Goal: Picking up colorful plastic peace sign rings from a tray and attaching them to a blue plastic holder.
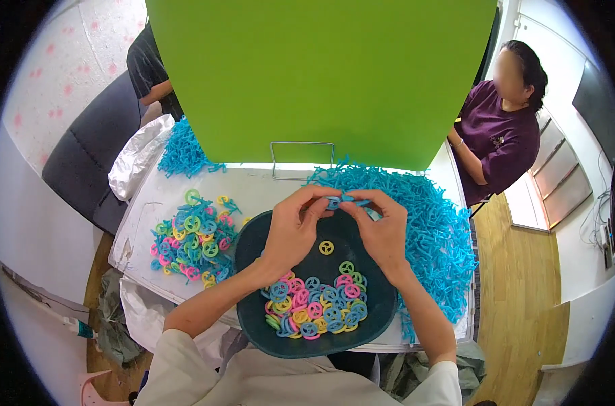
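Above the far rim of a dark basin [248, 318], my two hands meet with bent fingers. My left hand [295, 227] pinches a small blue plastic wheel [333, 202]. Against it, my right hand [380, 233] grips a thin blue plastic stick piece [359, 201]; the fingertips partly hide where the two parts meet. Several loose spoked wheels [314, 311] in pink, yellow, green and blue lie in the basin, with one yellow wheel [326, 247] apart from them. To the right spreads a large heap of blue stick pieces [432, 233].
A mixed pile of coloured wheels and blue pieces [195, 233] lies on the white table [141, 233] at left. Behind stand a green panel [321, 81] and a wire stand [272, 161]. A person in purple [507, 149] sits right; another person's dark sleeve [145, 64] shows left.
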Tool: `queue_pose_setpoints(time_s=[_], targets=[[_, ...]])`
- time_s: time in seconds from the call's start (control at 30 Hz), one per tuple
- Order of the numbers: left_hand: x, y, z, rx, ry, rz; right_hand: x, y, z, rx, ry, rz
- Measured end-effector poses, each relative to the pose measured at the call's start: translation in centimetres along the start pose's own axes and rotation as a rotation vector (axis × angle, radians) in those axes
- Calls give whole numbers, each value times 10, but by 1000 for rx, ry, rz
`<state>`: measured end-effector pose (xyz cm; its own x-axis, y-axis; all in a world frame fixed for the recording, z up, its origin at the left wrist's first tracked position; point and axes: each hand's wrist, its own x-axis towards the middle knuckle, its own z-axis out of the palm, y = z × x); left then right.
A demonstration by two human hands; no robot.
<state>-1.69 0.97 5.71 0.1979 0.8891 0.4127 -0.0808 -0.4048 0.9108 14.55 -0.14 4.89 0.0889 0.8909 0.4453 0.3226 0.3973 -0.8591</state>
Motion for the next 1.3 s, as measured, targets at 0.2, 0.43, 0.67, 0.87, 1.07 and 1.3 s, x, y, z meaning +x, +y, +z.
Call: queue_pose_setpoints(time_s=[0.2,0.43,0.67,0.87,1.07,1.3], targets=[[1,10,2,404,-49,215,7,6,-2,480,-72,364],[5,9,6,197,57,28,12,4,-10,804,-108,459],[-19,-25,7,645,-900,-80,16,-10,-18,1184,-136,593],[-33,-33,18,657,-1032,-121,10,-9,-14,635,-301,415],[-39,-25,20,610,-913,-213,10,-12,-7,368,-210,314],[-38,-30,23,623,-894,-78,13,-3,-9,442,-173,334]])
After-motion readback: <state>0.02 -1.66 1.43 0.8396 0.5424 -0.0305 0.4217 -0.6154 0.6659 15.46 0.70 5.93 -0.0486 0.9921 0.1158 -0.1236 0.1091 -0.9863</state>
